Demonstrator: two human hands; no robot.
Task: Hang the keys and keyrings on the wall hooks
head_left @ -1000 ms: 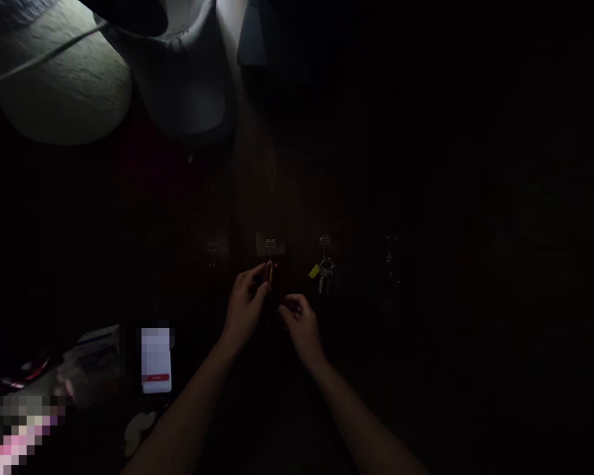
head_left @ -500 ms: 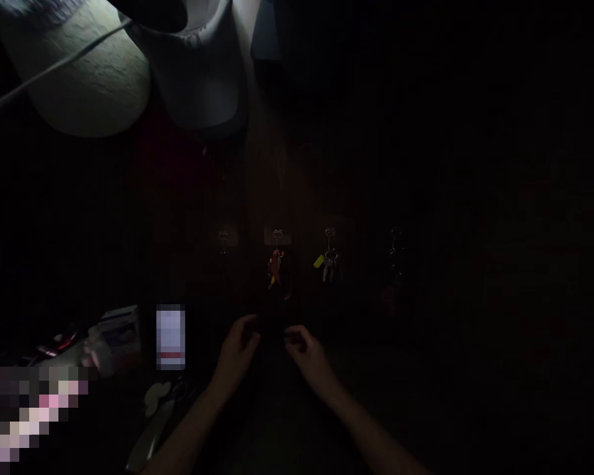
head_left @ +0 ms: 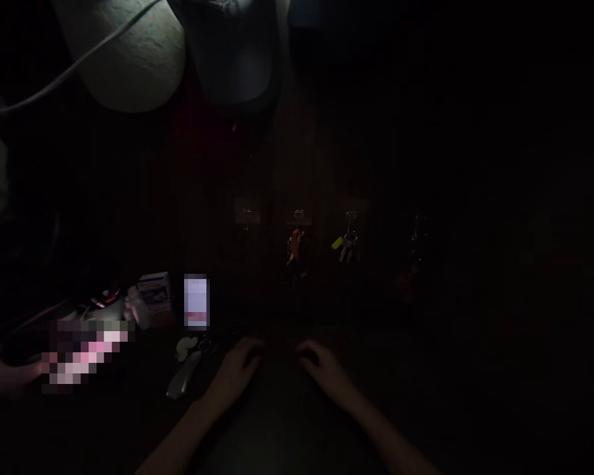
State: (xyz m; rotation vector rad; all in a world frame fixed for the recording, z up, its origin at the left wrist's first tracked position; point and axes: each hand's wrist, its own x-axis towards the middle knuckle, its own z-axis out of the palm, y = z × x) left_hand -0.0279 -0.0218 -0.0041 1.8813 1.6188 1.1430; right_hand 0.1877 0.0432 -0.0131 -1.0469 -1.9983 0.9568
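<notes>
In dim light, my left hand hovers over or rests on the dark surface at the lower middle. Its fingers are loosely curved, with thumb and fingers apart and nothing visible between them. Facing it across a short gap is my right hand, bent the same way and also showing nothing in it. A grey elongated object and a pale curved piece with a ring lie left of my left hand. Beyond both hands, a bunch of keys with an orange tag and another with a yellow-green tag hang from hooks.
Another person's hand is at the far left beside a blurred-out bright object. A lit, blurred-out screen stands near a small box. Caps hang above, crossed by a pale cord. The right side is too dark to make out.
The view has shifted, so the hooks and caps sit higher and further right. My hands are slightly lower and a little further apart. Another person's hand has come into view at left.
</notes>
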